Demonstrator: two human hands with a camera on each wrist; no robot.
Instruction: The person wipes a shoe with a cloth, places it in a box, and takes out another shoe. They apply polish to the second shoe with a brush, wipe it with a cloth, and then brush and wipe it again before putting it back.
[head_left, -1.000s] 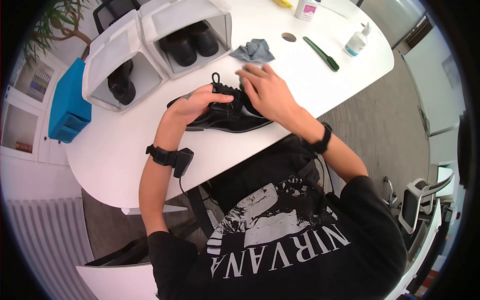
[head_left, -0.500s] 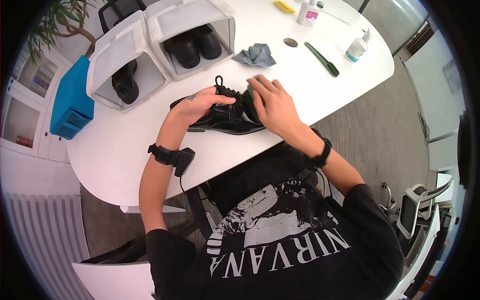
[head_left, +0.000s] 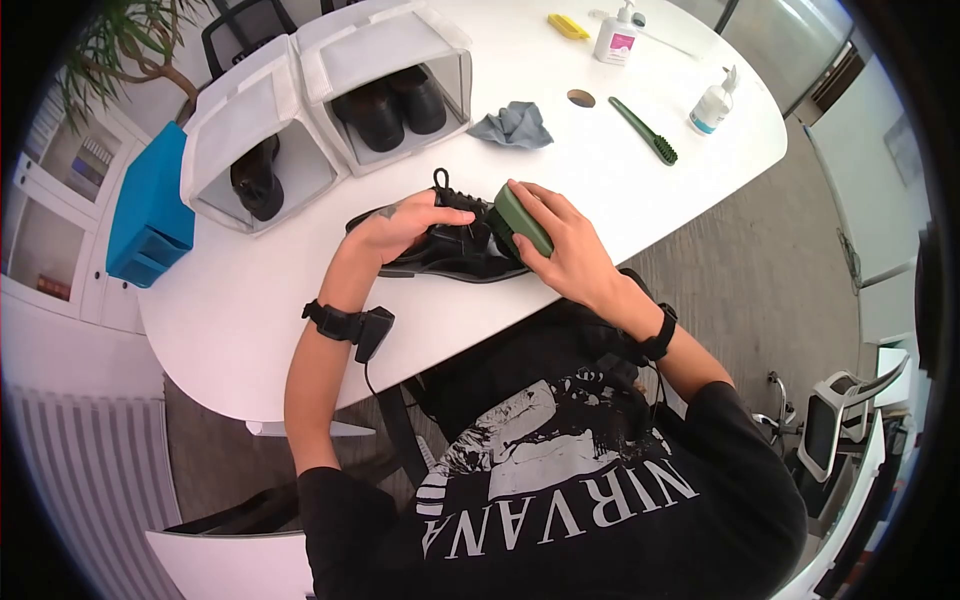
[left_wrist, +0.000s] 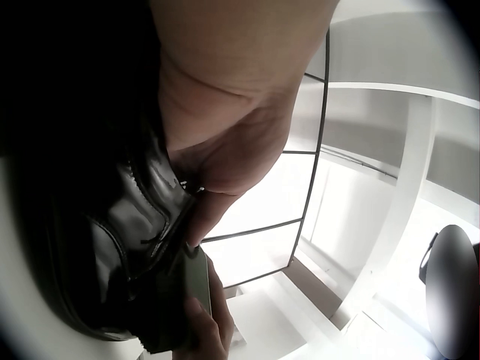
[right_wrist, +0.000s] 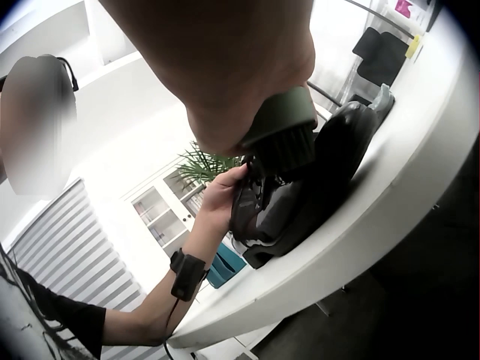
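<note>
A glossy black lace-up shoe [head_left: 462,260] lies on the white table, its lace loop standing up. My left hand [head_left: 405,224] holds it at the ankle opening, thumb over the laces; the other fingers are hidden from the head view. My right hand [head_left: 578,246] grips a green-backed shoe brush [head_left: 522,218], fingers along one side and thumb on the other. Its dark bristles meet the shoe's front part, just beyond the laces. The right wrist view shows the brush [right_wrist: 283,127] from its end, bristles down over the shoe [right_wrist: 270,214].
Two white shoe boxes [head_left: 385,45] with black shoes [head_left: 390,108] stand at the back left, beside a blue holder [head_left: 150,215]. Behind the shoe lie a grey-blue cloth [head_left: 512,125] and a green long-handled brush [head_left: 645,132]. Farther back are pump bottles [head_left: 614,38] and a yellow item [head_left: 568,26].
My right hand has shifted right and toward me and tilted, so the brush's green back now shows. The left hand keeps its hold on the shoe.
</note>
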